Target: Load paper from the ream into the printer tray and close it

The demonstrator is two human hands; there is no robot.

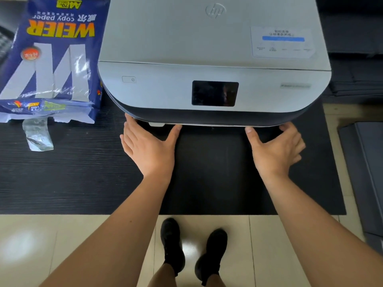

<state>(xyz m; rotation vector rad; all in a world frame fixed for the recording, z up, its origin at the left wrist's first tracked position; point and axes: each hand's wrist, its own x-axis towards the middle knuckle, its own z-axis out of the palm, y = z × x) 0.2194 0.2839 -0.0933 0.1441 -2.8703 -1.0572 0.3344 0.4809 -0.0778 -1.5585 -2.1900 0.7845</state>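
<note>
Pressing printer (214,59) tray front (199,124), both hands (148,148) spread flat, ream (51,59) torn open nearby

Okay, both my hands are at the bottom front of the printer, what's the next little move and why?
Probably curl your fingertips under the tray's front lip and ease it straight out toward you. The left hand and right hand sit open at the printer base, the tray looks fully in, and the opened ream lies beside the printer with no sheets in hand.
</note>
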